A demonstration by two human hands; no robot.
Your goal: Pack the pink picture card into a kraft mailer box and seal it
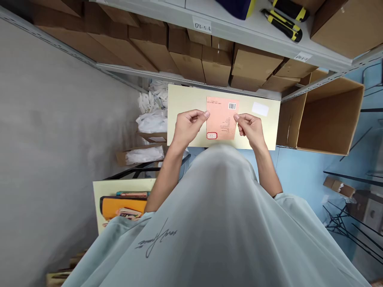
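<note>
A pink booklet or card (220, 119) with printed lines, a barcode and a red-outlined label is held up above a pale yellow board (185, 99). My left hand (190, 124) pinches its left edge between thumb and fingers. On the opposite edge, my right hand (249, 125) grips it the same way, thumb toward me. To the right of the booklet, a small white paper (260, 109) lies on the board. Whether the pink item is one sheet or several pages, I cannot tell.
Cardboard boxes (217, 65) line the shelf ahead; two utility knives (283, 26) lie on the shelf above. An open carton (329, 119) stands at right. White plastic bags (152, 117) are piled at left, near a second board (119, 186) holding an orange item.
</note>
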